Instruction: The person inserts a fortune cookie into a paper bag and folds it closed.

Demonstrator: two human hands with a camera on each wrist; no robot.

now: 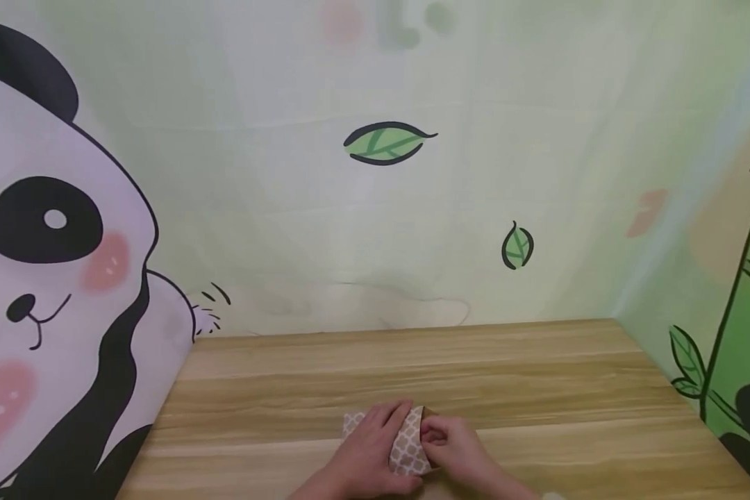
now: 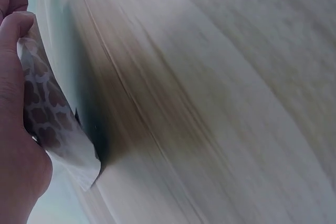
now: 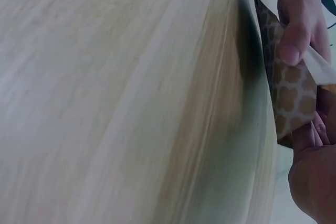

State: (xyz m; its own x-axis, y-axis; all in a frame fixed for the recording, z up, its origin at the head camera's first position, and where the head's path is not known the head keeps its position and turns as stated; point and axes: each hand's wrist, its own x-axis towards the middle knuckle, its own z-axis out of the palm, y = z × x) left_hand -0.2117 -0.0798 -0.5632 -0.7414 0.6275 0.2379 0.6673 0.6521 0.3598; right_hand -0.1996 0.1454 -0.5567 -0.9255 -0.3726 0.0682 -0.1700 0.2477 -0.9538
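A folded piece of tan paper [image 1: 407, 448] with a white lattice pattern is held just above the table, near its front. My left hand [image 1: 371, 444] lies across it and grips it; in the right wrist view the left thumb [image 3: 292, 48] presses on its patterned face. At the paper's right end, my right hand [image 1: 459, 448] has its fingers curled at the edge, some of them hidden by the fold. A loose corner of the paper [image 2: 79, 158] sticks out past the left hand in the left wrist view.
Beneath the hands is a wood-grain table [image 1: 275, 389]. Behind it hangs a pale green backdrop [image 1: 275, 208] printed with leaves, a panda on the left and bamboo on the right.
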